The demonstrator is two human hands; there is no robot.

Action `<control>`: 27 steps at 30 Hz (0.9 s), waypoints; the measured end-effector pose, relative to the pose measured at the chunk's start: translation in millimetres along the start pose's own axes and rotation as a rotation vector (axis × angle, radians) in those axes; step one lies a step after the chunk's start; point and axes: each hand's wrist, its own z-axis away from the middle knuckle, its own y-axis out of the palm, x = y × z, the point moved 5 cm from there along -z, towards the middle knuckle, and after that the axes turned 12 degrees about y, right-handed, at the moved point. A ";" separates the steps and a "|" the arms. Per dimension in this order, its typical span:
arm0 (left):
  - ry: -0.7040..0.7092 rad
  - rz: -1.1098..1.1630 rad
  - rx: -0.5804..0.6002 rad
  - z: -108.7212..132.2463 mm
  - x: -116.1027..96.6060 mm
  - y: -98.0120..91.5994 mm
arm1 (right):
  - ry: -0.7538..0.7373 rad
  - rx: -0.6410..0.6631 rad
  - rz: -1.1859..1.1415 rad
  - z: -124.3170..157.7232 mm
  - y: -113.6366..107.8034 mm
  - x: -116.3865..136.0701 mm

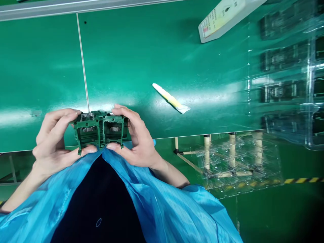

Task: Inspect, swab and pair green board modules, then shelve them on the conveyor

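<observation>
1. Far left: left hand [52,141], grasping the left housing [87,139] with fingers bent over its far upper edge and thumb along the near lower edge.
2. Dark green, box-like, open-fronted; straight corner posts, thin cross-rails, ribbed outer side, longer leg at the lower left corner. Bright metal bits along the top and inside. Held up at the near edge of the green table [141,50], in front of the torso.
3. Lower down: black garment [98,192] inside a blue smock [162,202], marked with a small pale ring outline.
4. Right housing [114,133]: same green, similar build, squarish opening, silvery piece within. Touching the left one at the middle; cannot tell whether joined.
5. Right hand [138,141]: gripping the right housing, index finger at the far upper edge, thumb at the near lower one.
6. On the table, well apart: slim white-and-yellow item [169,98], tapered, flattened at the near end.
7. Farther back: white container [229,25], tilted in view. Pale yellow label [220,15] with dark diamond symbol, reddish patch, rows of print too small to read.
8. Below table level: clear plastic trays [245,162].
9. Far right: clear tray [311,101] with dark, blurred parts [277,91] in rows.
</observation>
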 end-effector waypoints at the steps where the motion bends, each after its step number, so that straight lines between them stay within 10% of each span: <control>1: 0.001 0.005 0.001 -0.1 -0.5 1.0 | -0.001 0.000 0.003 0.2 -0.3 -0.1; 27: -0.083 0.075 -0.002 6.2 3.7 3.9 | -0.130 -0.019 -0.005 -4.1 -0.3 3.2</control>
